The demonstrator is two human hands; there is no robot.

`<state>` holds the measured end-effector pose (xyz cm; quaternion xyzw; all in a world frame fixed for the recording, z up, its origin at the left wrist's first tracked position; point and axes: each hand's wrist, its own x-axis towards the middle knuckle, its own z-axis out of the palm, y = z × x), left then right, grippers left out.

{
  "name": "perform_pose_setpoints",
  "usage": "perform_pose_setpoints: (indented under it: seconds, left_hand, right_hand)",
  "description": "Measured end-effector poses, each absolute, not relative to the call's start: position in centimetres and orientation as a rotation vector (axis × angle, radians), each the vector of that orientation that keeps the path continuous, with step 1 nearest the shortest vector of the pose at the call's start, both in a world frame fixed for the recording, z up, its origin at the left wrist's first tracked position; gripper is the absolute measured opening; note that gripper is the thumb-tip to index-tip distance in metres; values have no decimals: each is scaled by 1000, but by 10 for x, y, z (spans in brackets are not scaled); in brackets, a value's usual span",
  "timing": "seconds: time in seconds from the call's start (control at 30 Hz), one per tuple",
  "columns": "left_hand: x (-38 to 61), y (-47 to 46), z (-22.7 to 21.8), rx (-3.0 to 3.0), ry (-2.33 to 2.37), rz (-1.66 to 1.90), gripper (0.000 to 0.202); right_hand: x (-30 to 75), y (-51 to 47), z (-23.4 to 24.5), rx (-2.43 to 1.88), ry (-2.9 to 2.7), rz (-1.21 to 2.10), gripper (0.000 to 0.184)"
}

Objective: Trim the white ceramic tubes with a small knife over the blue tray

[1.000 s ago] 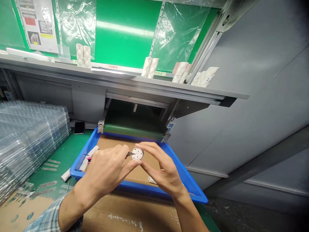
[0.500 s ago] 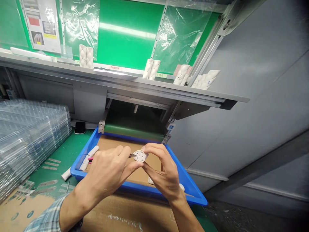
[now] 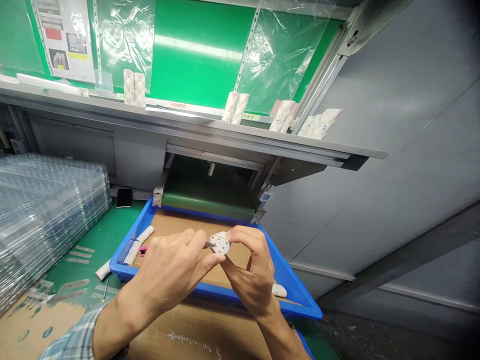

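Fingers of the right hand (image 3: 252, 270) pinch one white disc (image 3: 219, 243), the left hand's (image 3: 168, 277) one small blade (image 3: 210, 245).

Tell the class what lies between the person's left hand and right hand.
In the head view, a white round part and a small metal blade tip lie between the left hand and right hand.

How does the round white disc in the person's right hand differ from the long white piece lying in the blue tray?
The round white disc is circular with small holes in its face, while the long white piece is slim and elongated. The disc is held up in the right hand, whereas the long piece lies in the blue tray. Both are white.
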<state>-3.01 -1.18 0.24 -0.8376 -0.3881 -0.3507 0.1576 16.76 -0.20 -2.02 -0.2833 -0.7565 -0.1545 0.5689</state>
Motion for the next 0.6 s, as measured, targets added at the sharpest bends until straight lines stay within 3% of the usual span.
perform_pose_setpoints:
  seconds: [0.6]
  left_hand:
    - [-41, -1, 8, -2454, -951, -1272, 36]
  right_hand:
    - [164, -2, -16, -717, -1769, -213, 35]
